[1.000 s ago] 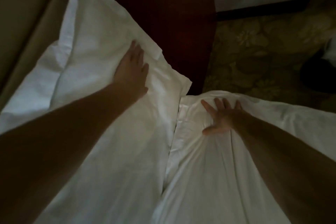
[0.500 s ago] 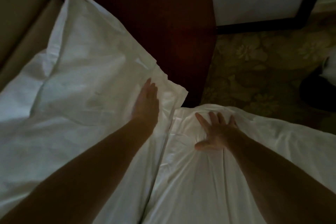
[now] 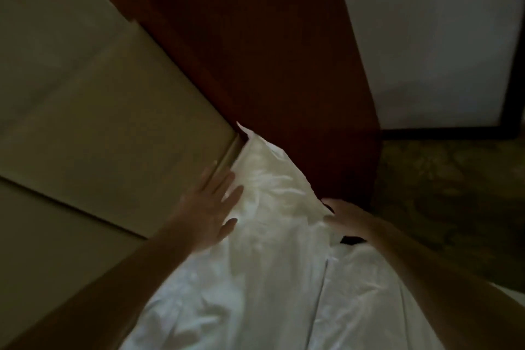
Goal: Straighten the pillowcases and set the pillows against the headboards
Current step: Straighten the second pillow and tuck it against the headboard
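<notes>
A white pillow (image 3: 272,196) stands tilted up against the padded beige headboard (image 3: 113,122), its top corner reaching the dark red wooden panel (image 3: 270,65). My left hand (image 3: 210,204) lies flat with spread fingers on the pillow's left edge, partly over the headboard. At the pillow's right corner my right hand (image 3: 346,216) holds the pillowcase, its fingertips hidden behind the fabric. White bedding (image 3: 369,307) spreads out below the pillow.
Patterned carpet (image 3: 454,193) lies to the right of the bed. A pale wall with a dark frame edge (image 3: 508,65) stands at the upper right. The room is dim.
The pillow has been lifted from lying flat to leaning against the headboard. My left hand moved to its left edge and my right hand left the bedding for the pillow's right corner.
</notes>
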The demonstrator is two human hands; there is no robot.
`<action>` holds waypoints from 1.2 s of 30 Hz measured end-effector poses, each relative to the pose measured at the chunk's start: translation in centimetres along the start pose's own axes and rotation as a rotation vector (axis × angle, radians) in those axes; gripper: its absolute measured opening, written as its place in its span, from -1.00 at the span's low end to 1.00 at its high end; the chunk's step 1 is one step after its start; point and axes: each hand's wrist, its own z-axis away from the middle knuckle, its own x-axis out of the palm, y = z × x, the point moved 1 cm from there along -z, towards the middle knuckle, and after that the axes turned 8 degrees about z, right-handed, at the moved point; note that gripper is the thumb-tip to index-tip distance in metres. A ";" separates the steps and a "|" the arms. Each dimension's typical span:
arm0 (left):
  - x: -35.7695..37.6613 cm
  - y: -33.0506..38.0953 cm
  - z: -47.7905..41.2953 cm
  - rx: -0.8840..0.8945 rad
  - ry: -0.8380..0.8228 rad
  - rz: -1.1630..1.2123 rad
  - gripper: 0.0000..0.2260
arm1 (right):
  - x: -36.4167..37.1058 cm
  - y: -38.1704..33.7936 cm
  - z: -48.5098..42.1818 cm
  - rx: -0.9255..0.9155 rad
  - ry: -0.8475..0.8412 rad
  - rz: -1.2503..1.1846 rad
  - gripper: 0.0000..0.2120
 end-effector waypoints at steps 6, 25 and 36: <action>-8.0 -12.9 8.5 -0.006 0.073 -0.156 -0.50 | -6.0 -14.5 1.7 -0.076 0.099 -0.290 -0.45; -9.3 -15.4 12.1 -0.404 0.044 -0.206 -0.33 | -6.1 -22.0 -1.6 0.107 0.674 -0.406 -0.50; -8.9 -15.3 11.9 -0.380 0.054 -0.208 -0.31 | -6.1 -22.6 -3.7 0.189 0.635 -0.793 -0.73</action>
